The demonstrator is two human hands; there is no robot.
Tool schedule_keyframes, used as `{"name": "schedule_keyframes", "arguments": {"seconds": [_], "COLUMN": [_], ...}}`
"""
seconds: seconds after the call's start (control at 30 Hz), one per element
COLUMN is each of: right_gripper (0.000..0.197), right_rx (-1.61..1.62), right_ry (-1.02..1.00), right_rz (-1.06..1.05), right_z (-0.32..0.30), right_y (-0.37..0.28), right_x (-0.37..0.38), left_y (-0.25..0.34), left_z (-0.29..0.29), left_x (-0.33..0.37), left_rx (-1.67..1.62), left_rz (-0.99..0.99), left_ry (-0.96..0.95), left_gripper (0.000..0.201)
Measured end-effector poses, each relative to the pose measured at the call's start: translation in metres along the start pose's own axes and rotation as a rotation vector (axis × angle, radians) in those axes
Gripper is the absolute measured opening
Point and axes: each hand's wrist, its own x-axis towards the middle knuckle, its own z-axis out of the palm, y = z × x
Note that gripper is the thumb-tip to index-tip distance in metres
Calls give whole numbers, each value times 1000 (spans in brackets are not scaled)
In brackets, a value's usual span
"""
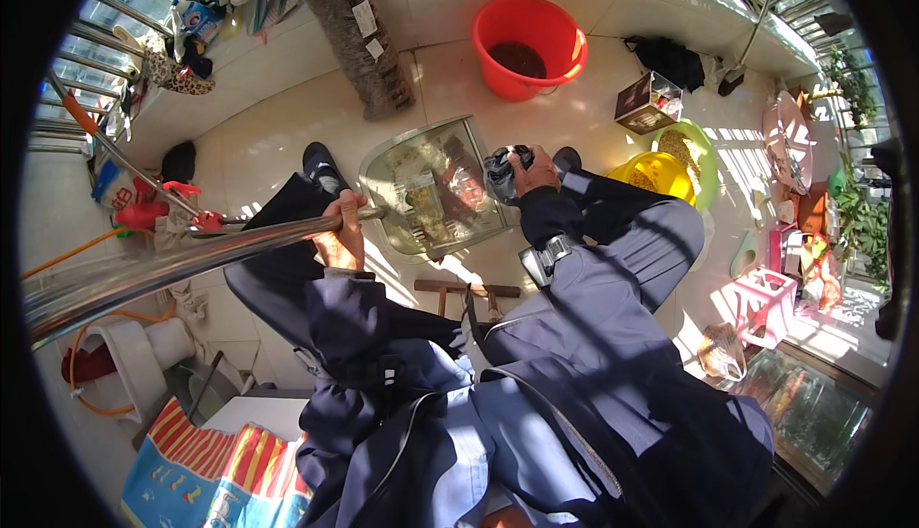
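Note:
My left hand (pixel 344 233) is closed round the metal pole handle of a long-handled dustpan (pixel 369 172), near where the pole meets the pan. The pan is greenish and see-through and lies on the floor between my feet. Inside it are dirt, scraps and a crumpled clear and reddish wrapper (pixel 462 181). At the pan's right edge my right hand (pixel 538 172) grips a crumpled dark grey bundle (pixel 501 176), which looks like a balled-up plastic bag. Some of the bundle is hidden by my fingers.
Beyond the pan stand a red bucket (pixel 486 25) with dark soil and a long filled sack (pixel 359 44). To the right are a box (pixel 648 104), yellow (pixel 675 172) and green basins and a pink stool (pixel 766 303). A wooden-handled tool (pixel 469 289) lies close to me.

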Motion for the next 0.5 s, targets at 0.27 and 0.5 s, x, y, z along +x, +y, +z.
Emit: {"name": "schedule_keyframes", "arguments": {"seconds": [0.27, 0.5], "right_gripper": [59, 40], "right_rx": [-124, -511], "right_ry": [-430, -589], "right_rz": [-196, -263], "right_z": [5, 24], "right_y": [-15, -19], "right_x": [-30, -35], "left_y": [-18, -28], "left_z": [13, 17], "left_x": [13, 11], "left_rx": [-106, -53], "left_rz": [219, 105], "left_ry": [-198, -145], "left_gripper": [36, 42]}}
